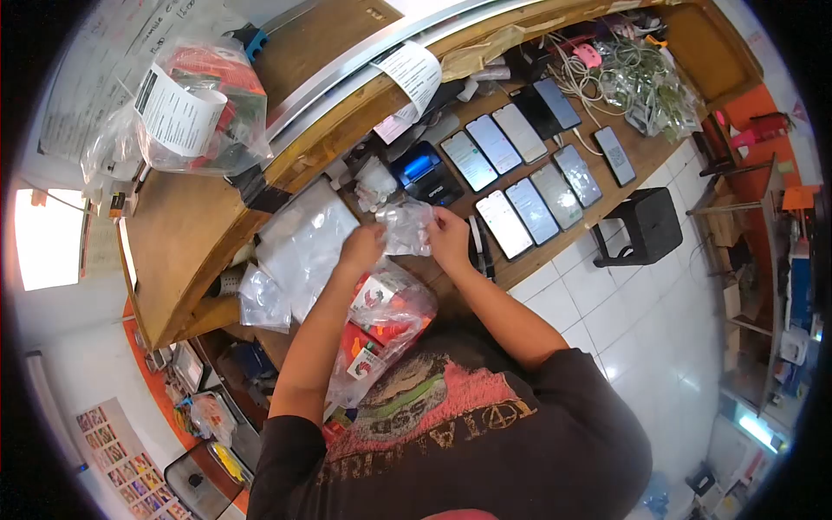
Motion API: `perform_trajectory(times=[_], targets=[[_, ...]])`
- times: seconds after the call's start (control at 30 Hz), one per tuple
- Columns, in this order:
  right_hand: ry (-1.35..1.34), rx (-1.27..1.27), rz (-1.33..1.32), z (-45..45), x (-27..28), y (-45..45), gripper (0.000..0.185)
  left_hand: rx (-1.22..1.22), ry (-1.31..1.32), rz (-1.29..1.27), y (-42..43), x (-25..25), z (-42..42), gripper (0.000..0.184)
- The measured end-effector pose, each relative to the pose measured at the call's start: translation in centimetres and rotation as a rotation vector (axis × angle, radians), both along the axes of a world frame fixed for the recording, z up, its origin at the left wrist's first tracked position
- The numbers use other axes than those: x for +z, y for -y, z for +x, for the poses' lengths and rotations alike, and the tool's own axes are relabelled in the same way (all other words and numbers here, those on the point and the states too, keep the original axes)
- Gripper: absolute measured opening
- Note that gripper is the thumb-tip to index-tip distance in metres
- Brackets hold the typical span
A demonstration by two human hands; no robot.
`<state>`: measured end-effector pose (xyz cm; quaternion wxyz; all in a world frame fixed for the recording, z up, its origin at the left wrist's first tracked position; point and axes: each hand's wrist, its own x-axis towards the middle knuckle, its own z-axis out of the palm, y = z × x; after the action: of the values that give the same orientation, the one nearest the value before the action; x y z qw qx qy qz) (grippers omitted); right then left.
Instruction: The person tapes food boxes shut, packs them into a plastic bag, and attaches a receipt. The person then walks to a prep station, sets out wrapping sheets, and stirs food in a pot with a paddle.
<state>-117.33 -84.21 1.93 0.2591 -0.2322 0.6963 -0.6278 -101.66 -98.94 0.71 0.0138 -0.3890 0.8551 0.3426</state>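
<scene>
A small crumpled clear plastic bag (406, 229) is stretched between my two hands above the counter. My left hand (360, 246) is closed on its left edge. My right hand (449, 236) pinches its right edge, the fingers partly hidden by the plastic. Nearer my body lies a larger clear plastic bag (394, 295) with red packs bearing white labels inside. A stack of flat clear plastic bags (308, 234) rests left of my left hand. Just beyond my hands is a black receipt printer (425, 173) with a blue-lit top.
Several phones (505, 224) lie in rows on the counter to the right, with white cables (572, 74) behind them. A filled bag with a receipt (186, 113) sits on the raised wooden ledge (178, 238). A black stool (641, 227) stands on the tiled floor.
</scene>
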Motion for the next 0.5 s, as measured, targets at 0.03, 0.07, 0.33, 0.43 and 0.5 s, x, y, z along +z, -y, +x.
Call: perform_trajectory(times=[0.03, 0.07, 0.33, 0.43, 0.5], targets=[[0.175, 0.018, 0.065, -0.4, 1.0, -0.6, 0.018, -0.034, -0.003, 0.039, -0.4, -1.4, 0.4, 0.026], [0.243, -0.028, -0.023, -0.4, 0.6, -0.9, 0.019, -0.130, 0.018, -0.158, -1.3, -1.7, 0.4, 0.025], [0.020, -0.069, 0.168, -2.0, 1.4, -4.9, 0.016, -0.211, 0.182, -0.100, 1.6, -4.3, -0.7, 0.008], [0.092, -0.099, 0.130, -2.0, 1.2, -5.2, 0.016, -0.216, 0.196, -0.091, 1.7, -2.1, -0.8, 0.009], [0.073, -0.118, 0.055, -1.9, -0.2, -4.7, 0.017, -0.167, 0.000, -0.137, 1.2, 1.0, -1.7, 0.011]])
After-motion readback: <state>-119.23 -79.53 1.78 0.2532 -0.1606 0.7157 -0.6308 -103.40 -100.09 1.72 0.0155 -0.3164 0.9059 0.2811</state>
